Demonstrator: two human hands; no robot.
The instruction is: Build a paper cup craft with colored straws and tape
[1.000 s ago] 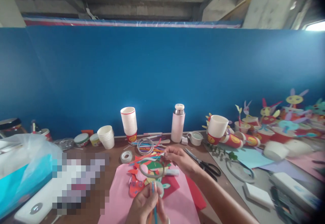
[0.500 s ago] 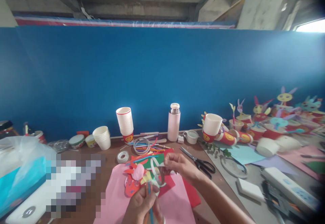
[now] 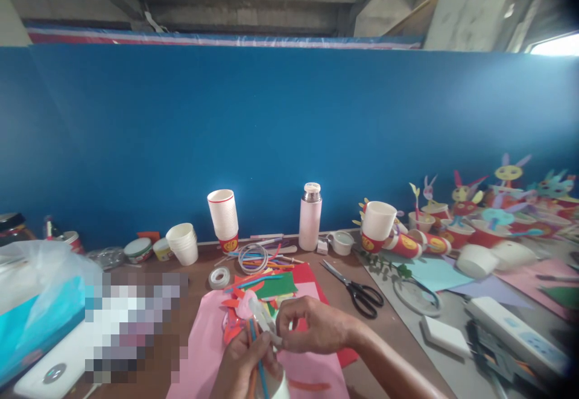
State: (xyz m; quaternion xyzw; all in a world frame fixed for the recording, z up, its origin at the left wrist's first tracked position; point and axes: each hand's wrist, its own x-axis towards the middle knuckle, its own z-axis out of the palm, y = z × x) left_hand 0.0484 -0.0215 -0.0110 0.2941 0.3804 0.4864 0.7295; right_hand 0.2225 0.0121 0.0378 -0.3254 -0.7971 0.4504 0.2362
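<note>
At the bottom centre, my left hand (image 3: 246, 354) is closed around a blue stick (image 3: 259, 366) and an orange stick beside it, both thin and straw-like. A white paper cup (image 3: 277, 387) shows at its fingers, cut off by the frame's lower edge. My right hand (image 3: 307, 325) is closed on a white roll of tape (image 3: 261, 317), which is tilted and close to the left fingertips. Whether tape touches the sticks is hidden. Beneath the hands lie pink paper (image 3: 203, 338), red cut-out pieces (image 3: 231, 320) and a green sheet (image 3: 280, 284).
Black-handled scissors (image 3: 357, 290) lie right of the paper. Behind stand a pink thermos (image 3: 310, 221), stacked paper cups (image 3: 223, 218) and another tape roll (image 3: 219, 277). Decorated cups (image 3: 456, 230) and a white power strip (image 3: 515, 332) are on the right. A plastic bag (image 3: 40, 290) lies left.
My right hand has come down and nearer, bringing the tape roll closer to my left hand. More of the paper cup shows, and an orange strip on the pink paper is uncovered.
</note>
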